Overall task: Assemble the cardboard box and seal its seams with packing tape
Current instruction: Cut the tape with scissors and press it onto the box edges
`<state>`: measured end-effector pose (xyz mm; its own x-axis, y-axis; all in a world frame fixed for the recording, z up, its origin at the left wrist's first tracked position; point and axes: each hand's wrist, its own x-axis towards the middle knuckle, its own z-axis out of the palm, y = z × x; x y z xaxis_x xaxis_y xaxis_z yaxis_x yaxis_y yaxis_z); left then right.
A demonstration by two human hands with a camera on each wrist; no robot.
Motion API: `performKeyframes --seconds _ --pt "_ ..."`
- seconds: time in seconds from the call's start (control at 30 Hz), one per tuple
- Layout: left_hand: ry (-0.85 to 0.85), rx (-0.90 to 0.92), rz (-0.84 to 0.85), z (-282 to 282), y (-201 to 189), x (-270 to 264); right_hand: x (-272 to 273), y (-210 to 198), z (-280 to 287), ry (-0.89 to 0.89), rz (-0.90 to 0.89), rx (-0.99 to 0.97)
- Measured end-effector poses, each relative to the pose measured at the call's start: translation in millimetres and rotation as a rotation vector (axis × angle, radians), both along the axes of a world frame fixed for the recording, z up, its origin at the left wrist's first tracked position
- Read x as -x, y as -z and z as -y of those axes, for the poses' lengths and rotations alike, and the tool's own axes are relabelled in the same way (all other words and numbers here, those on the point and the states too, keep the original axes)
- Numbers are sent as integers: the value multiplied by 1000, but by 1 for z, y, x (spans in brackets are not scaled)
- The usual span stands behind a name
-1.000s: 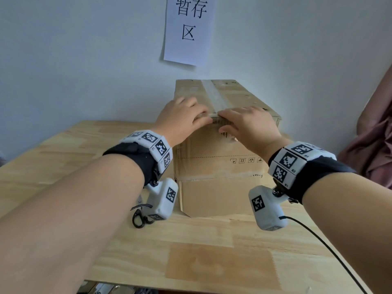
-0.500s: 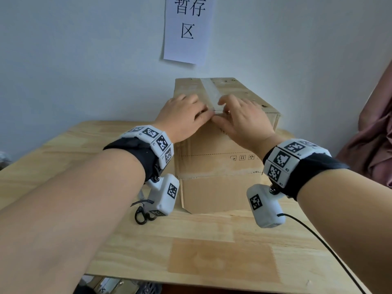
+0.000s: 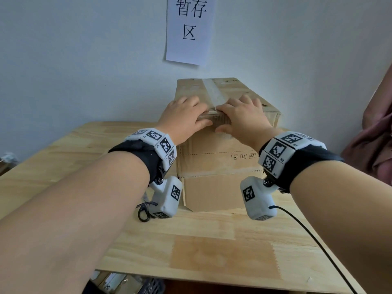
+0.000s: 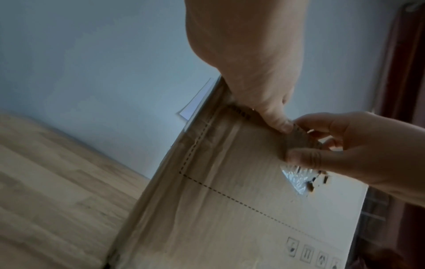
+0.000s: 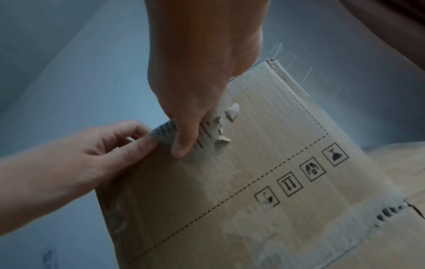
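- Left hand [image 3: 186,115] & right hand [image 3: 244,117] are lying side by side on the box [image 3: 216,164], at its top near edge. Fingers are draped flat over the top, thumbs hanging down the front face.
- Both thumbs are pressing the tape [image 3: 213,93] end where it's folding over that edge. Wrist views are showing thumb tips on crinkled tape, w/ torn cardboard just beside. Neither hand is pinching or gripping anything.
- Box is standing upright on the bench [image 3: 212,251], toward the far edge, close to the wall.
- Progress, my read: box is looking assembled, top centre seam taped along its length; tape end is being smoothed down the front. Late stage for this seam.
- Left: other seams, poss. the underside. Can't tell.
- Hidden: box bottom, back & sides aren't showing. No tape roll in view. Tape end under the thumbs is mostly covered. Wrist views are dim.
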<state>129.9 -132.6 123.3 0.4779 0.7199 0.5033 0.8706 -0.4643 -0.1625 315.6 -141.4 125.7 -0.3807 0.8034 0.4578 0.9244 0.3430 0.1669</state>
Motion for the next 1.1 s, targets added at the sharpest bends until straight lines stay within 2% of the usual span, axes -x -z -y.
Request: performKeyframes --seconds 0.1,0.27,0.37,0.47,0.53,0.67,0.73,0.87,1.0,1.1 --pt "-14 -1 -49 3 -5 -2 -5 0 2 -11 6 52" --pt "-58 82 87 4 -19 -33 -25 -12 1 -128 -122 125" --pt "-141 -33 33 0 -12 -47 -41 -10 4 -44 -164 121" --pt "-153 -129 -26 -2 -3 -50 -54 -1 8 -33 -212 140" --pt "-153 -128 -82 -1 3 -49 -59 0 14 -33 -189 157" --pt "-168 -109 -140 2 4 -48 -65 -8 16 19 -30 142" --pt "-136 -80 -96 2 -5 -55 -64 -12 14 38 -9 146" --pt "-63 -2 10 -4 -15 -74 -62 -15 16 32 -85 160" --pt "-104 -76 -103 -4 -5 -77 -69 -12 18 25 -115 160" --pt "-99 -87 -159 -2 0 -76 -77 -7 20 30 -227 70"
